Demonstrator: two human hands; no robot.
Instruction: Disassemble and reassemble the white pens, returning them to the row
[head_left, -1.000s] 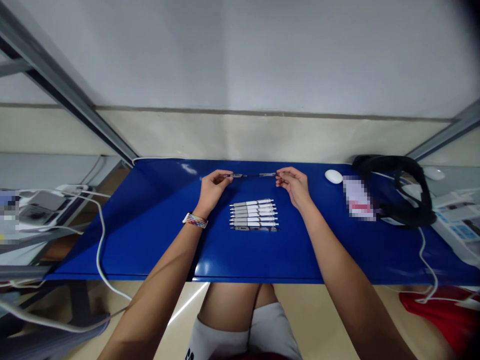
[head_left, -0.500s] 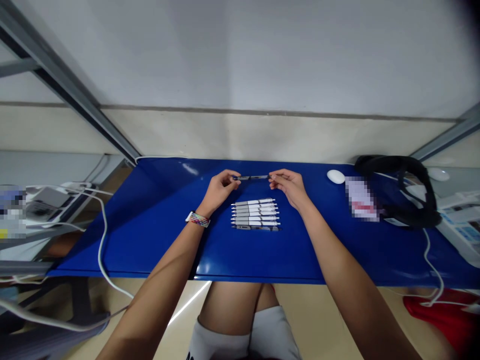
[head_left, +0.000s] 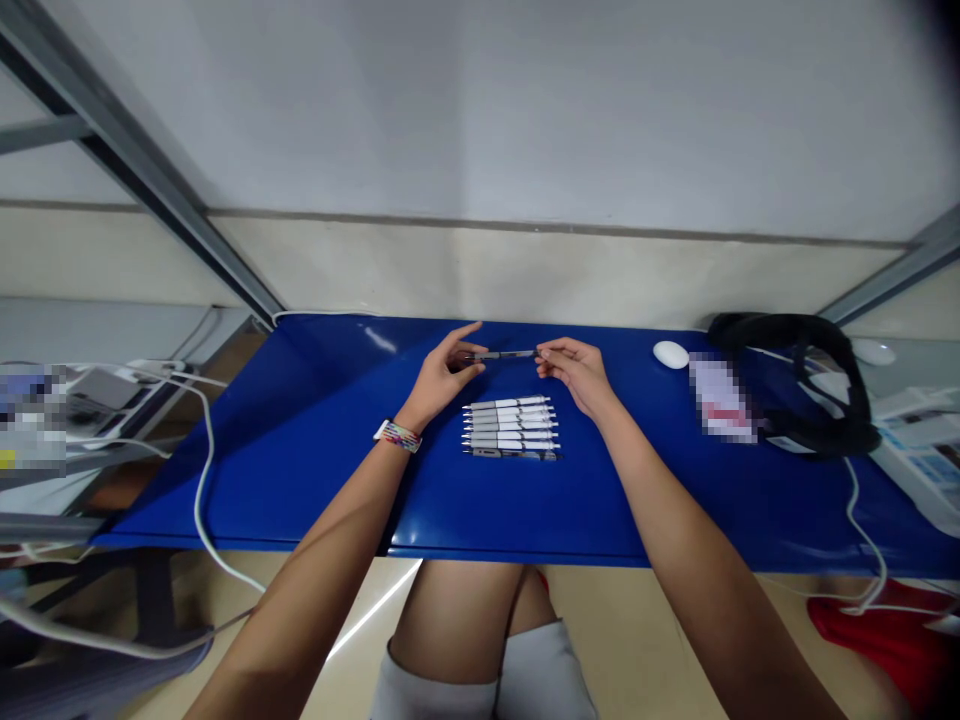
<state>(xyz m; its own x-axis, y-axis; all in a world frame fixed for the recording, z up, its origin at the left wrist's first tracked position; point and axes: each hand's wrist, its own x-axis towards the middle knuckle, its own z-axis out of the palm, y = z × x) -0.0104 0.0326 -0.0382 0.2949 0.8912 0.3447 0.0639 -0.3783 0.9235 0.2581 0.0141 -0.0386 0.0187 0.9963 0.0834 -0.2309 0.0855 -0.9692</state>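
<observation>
A dark pen (head_left: 504, 355) lies level above the far part of the blue table (head_left: 315, 470). My right hand (head_left: 576, 372) pinches its right end between thumb and fingers. Around the pen's left end, my left hand (head_left: 442, 375) has its thumb and fingers apart, the index finger raised; whether a fingertip still touches the pen is hard to see. Nearer to me, several white and grey pens (head_left: 510, 422) lie side by side in a stack of rows, tips to the left. A dark grey pen (head_left: 511, 454) forms the nearest row.
On the right of the table are a white computer mouse (head_left: 670, 354), a blurred-out packet (head_left: 723, 398) and a black headset-like band (head_left: 817, 435). A white cable (head_left: 202, 470) hangs over the left side. Behind the table stands a wall (head_left: 525, 270).
My left hand has spread its fingers and lifted its index finger from the pen's left end. My right hand keeps its pinch, and the row of pens is unchanged.
</observation>
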